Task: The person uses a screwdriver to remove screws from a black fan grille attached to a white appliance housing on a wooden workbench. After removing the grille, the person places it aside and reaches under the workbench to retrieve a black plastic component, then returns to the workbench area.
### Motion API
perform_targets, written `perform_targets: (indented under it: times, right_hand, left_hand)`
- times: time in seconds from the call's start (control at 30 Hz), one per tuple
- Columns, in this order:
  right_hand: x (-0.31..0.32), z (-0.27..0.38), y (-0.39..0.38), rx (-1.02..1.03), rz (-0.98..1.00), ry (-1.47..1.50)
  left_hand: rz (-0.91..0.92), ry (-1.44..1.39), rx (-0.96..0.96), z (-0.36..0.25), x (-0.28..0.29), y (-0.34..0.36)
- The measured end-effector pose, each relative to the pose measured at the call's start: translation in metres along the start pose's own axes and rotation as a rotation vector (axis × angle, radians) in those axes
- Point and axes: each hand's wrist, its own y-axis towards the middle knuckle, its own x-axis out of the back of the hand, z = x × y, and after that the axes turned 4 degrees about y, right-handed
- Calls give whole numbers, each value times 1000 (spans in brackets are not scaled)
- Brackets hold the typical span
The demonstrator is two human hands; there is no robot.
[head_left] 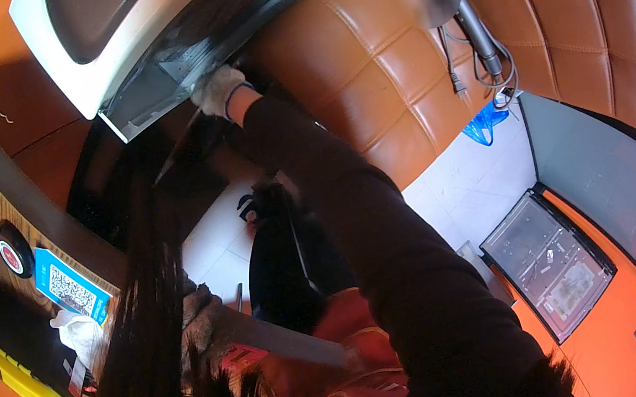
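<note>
My right arm, in a dark sleeve, reaches up to the white appliance (69, 64) with a dark front panel. My right hand (221, 94), in a pale knit glove, is closed at the appliance's lower edge. A thin straight rod (178, 153) slants down-left from that hand; whether it is held, I cannot tell. Lower left, my gloved left hand (200, 320) is partly hidden by hanging dark hair (143, 340). Its fingers appear closed at the end of a grey flat strip (288, 344), which lies across in front of my red garment (348, 321).
Brown padded seating (387, 59) holds a hair dryer (479, 42) with its cord. Left, a wooden counter (2, 190) carries a blue code card (69, 285), a round black item (14, 249) and white tissue (80, 334). A blue bag (484, 124) and framed panel (549, 264) lie right.
</note>
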Motion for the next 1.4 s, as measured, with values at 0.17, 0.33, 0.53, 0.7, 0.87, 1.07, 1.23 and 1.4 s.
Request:
perform_targets:
  times: [0.17,0.33,0.53,0.7,0.87,1.07,1.23,1.4]
  right_hand:
    - [12,13,11,-333,-356,403]
    - [17,16,-65,-6,-704,170]
    - [54,-84,-275,-295,-1193,148]
    - [65,-232,-361,-931,-1047,-259]
    - [48,-253,-350,-1056,-636,202]
    - [35,-147,-351,-551,-968,1661]
    - [56,-89,-364,-437,-932,1856]
    - [68,-71,-371,-370,-887,1751]
  left_hand:
    - [32,23,-11,4,6,1]
    - [68,34,-13,6,11,6]
    - [99,55,-14,17,19,12]
    - [117,66,-11,15,17,12]
    - [125,87,-3,12,19,7]
    - [106,96,9,13,20,2]
    - [101,97,2,16,19,0]
    - [106,99,6,19,22,-3]
